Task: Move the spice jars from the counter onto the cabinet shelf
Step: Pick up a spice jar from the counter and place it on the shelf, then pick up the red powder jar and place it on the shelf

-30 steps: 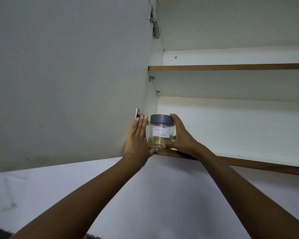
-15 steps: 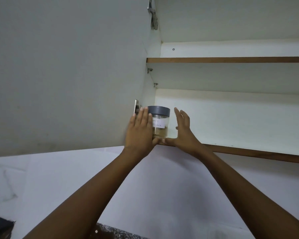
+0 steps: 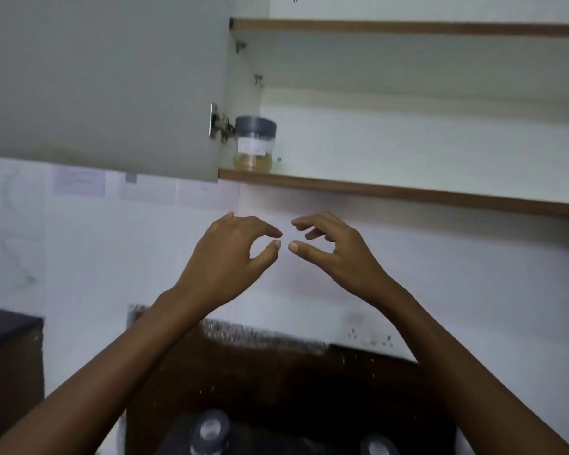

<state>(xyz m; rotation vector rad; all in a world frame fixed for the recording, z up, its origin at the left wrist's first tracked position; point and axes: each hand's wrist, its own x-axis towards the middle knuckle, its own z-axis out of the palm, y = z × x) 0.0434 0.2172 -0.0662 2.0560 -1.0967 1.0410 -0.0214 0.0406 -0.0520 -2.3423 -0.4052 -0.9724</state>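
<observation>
- The jar (image 3: pixel 254 144) stands upright on the lower shelf (image 3: pixel 408 193), at its far left end and close to the front edge.
- It has a grey lid and a white label whose writing is too blurred to read. A yellow-brown powder fills its lowest part.
- A metal hinge (image 3: pixel 218 124) sits just left of the jar, fixed to the open door (image 3: pixel 96 77); I cannot tell whether jar and hinge touch.
- The upper shelf (image 3: pixel 408 27) runs across the top of the cabinet.
- The left hand (image 3: pixel 230 254) is raised in front of the white wall (image 3: pixel 457 274), below the lower shelf and well apart from the jar. Its grip is apart: the fingers are loosely curled and the thumb is clear of them, with nothing held.
- The right hand (image 3: pixel 335 254) hangs at the same height, just beside the left. Its grip is likewise apart and slack, holding nothing.
- The two thumbs point at each other, their tips near but not touching.
- Sheets of paper (image 3: pixel 79 182) are stuck to the wall under the door.
- A dark worktop (image 3: pixel 276 372) lies below between the forearms.
- Two round grey shapes (image 3: pixel 211 430) show at its near edge, one by each forearm, too blurred to tell what they are.
</observation>
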